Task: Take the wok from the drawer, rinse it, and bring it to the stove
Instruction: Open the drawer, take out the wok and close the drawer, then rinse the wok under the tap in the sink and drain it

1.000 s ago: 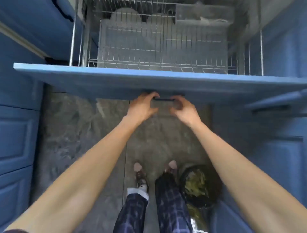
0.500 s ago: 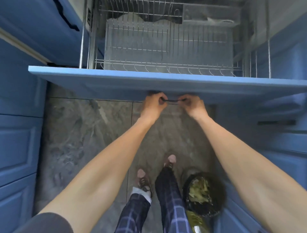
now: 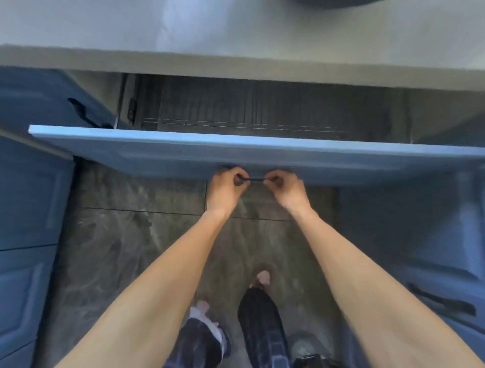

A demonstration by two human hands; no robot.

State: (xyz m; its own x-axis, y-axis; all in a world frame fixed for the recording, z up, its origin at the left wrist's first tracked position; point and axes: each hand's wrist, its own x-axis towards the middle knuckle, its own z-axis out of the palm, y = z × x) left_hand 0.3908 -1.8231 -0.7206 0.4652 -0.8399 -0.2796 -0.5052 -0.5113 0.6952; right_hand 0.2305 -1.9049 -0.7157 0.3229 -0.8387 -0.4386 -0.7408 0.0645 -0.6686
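A blue drawer front (image 3: pixel 157 149) stands partly out from under the grey countertop (image 3: pixel 236 39). Behind it a wire rack (image 3: pixel 236 115) shows in shadow, and I see no wok in the part that is visible. My left hand (image 3: pixel 225 190) and my right hand (image 3: pixel 288 190) each grip an end of the thin black drawer handle (image 3: pixel 256 179), which sits below the front's edge. Only the curved rim of a dark round object (image 3: pixel 333 3) shows at the top edge of the countertop; I cannot tell what it is.
Blue cabinet doors (image 3: pixel 26 197) line the left side and more blue drawers with a black handle (image 3: pixel 441 302) line the right. My legs stand on the dark marbled floor (image 3: pixel 118 249). The top of a bin (image 3: pixel 312 359) shows at the bottom beside my right leg.
The drawer has slid back under the countertop, so most of the wire rack is now hidden. The countertop has come into view. Both hands stay on the handle.
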